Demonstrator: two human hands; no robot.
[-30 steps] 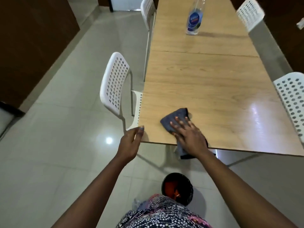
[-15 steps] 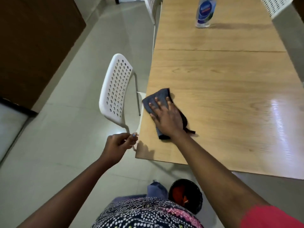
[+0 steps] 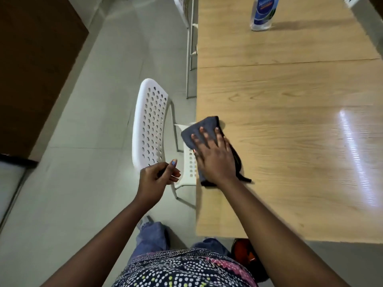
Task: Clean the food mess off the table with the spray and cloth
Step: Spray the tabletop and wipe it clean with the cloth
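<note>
Glossy wood table (image 3: 290, 112), perforated plastic chair (image 3: 150, 123)

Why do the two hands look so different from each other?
The right hand lies flat with straight fingers pressing the cloth on the table; the left hand has curled fingers and touches nothing. The right hand is over the table's edge, while the left hand hangs beside it, above the floor near the chair. Both reach forward on bare arms.

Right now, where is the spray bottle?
In the head view the spray bottle stands upright at the top right, on the far part of the wooden table, well beyond the grey cloth.
</note>
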